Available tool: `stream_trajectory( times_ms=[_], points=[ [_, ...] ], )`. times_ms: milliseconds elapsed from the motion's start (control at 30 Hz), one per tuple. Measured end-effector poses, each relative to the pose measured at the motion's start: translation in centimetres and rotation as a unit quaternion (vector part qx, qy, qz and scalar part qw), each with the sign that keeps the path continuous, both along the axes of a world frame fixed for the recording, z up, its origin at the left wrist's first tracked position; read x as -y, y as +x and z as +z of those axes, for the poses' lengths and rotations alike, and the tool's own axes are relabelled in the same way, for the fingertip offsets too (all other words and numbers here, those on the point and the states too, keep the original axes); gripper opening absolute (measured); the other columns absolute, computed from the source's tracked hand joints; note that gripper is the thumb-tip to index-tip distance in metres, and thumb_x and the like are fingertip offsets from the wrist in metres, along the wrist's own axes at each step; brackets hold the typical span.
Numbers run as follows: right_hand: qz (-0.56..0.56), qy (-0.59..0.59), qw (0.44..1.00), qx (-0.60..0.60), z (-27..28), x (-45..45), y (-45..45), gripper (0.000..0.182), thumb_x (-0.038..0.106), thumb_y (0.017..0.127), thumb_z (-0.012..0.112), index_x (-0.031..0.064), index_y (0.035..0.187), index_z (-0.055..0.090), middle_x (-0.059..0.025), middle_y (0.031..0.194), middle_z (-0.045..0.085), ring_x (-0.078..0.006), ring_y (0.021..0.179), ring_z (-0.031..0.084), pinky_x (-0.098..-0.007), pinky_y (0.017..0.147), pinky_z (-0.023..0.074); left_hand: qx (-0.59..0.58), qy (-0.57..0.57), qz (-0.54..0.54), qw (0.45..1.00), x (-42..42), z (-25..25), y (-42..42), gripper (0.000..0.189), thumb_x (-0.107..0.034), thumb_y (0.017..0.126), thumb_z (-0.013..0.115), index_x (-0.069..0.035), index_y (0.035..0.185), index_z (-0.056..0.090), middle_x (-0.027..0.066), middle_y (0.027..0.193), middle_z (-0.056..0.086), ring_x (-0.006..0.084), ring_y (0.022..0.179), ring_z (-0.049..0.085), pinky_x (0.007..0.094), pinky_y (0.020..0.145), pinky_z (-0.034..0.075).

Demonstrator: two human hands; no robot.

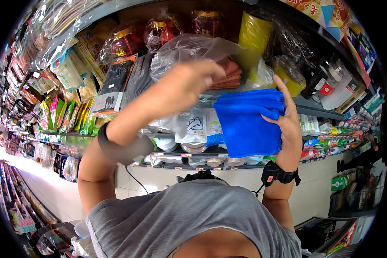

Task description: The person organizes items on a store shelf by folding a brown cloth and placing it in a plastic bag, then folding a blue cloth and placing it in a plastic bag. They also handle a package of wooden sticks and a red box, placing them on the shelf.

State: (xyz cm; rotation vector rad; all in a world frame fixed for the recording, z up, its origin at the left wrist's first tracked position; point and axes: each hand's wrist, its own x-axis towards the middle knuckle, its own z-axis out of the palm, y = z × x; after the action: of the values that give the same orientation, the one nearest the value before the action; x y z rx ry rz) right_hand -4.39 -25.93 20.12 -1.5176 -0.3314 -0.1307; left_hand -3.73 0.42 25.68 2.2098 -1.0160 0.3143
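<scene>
My right hand (289,121) grips a stack of folded blue cloths (251,125), the thumb lying on the front and the fingers behind. The cloths hang down in front of the shelf. My left hand (193,80) is blurred and reaches over the shelf, its fingertips before a stack of folded brown cloths (230,72). Whether it touches them cannot be made out. A clear plastic bag (193,45) lies over and around the brown cloths. Left of it rest dark grey folded textiles (139,75) and a packaged dark textile item (111,85) with a printed card.
Jars with gold lids (124,40) stand at the back of the shelf (322,109), near a yellow roll (254,32) in plastic. White bowls (166,144) sit one level lower. Packaged goods crowd the left. A person in dark clothes (361,158) is at far right, above a black crate (354,203).
</scene>
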Motion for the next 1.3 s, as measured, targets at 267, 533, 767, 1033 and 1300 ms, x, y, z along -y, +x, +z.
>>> stream_trajectory(
  times_ms=[267,533,767,1033,1300],
  points=[
    [-0.004,-0.033,0.999,0.004,0.5,0.3,-1.9,0.075,-0.006,0.055,0.071,0.0033,0.122,0.037,-0.0081,0.098,0.054,-0.0142,0.089,0.053,-0.0249,0.079,0.0434,-0.160,0.159,0.264,0.938,-0.1,-4.4,5.3,0.052,-0.023,0.082,0.050,0.007,0.122,0.035,0.0279,0.118,0.043,0.0342,0.107,0.047,0.0347,0.091,0.035],
    [0.028,0.018,0.999,-0.006,-0.1,1.7,-2.8,0.057,-0.004,0.055,0.068,0.0021,0.108,0.049,-0.0024,0.089,0.055,-0.0111,0.084,0.055,-0.0221,0.074,0.0449,-0.352,-0.006,0.231,0.907,-0.1,-6.5,9.9,0.065,-0.025,0.078,0.058,0.003,0.128,0.028,0.0179,0.127,0.039,0.0231,0.116,0.038,0.0290,0.095,0.030],
    [0.067,0.017,0.998,0.004,-1.1,1.5,-2.7,0.044,0.000,0.059,0.065,-0.0009,0.101,0.053,-0.0052,0.092,0.058,-0.0127,0.084,0.056,-0.0239,0.077,0.0443,-0.270,0.160,0.226,0.922,0.2,-6.4,10.1,0.066,-0.026,0.075,0.060,0.004,0.126,0.031,0.0241,0.122,0.043,0.0336,0.112,0.042,0.0339,0.093,0.033],
    [0.103,0.001,0.994,-0.024,-1.3,-1.2,-0.1,0.050,-0.005,0.057,0.064,-0.0023,0.105,0.052,-0.0079,0.095,0.058,-0.0151,0.086,0.056,-0.0264,0.079,0.0435,0.017,0.469,0.232,0.852,-0.1,-0.1,1.4,0.057,-0.020,0.070,0.062,-0.001,0.119,0.040,0.0169,0.097,0.058,0.0312,0.090,0.057,0.0402,0.078,0.044],
    [0.182,0.131,0.951,-0.213,-0.1,-5.7,4.9,0.035,0.006,0.067,0.064,-0.0019,0.100,0.055,-0.0136,0.091,0.061,-0.0228,0.080,0.060,-0.0337,0.075,0.0486,0.150,0.463,0.235,0.842,-3.3,-1.2,-1.8,0.026,-0.001,0.062,0.055,-0.005,0.087,0.058,0.0098,0.080,0.058,0.0264,0.083,0.055,0.0420,0.088,0.037]
  ],
)
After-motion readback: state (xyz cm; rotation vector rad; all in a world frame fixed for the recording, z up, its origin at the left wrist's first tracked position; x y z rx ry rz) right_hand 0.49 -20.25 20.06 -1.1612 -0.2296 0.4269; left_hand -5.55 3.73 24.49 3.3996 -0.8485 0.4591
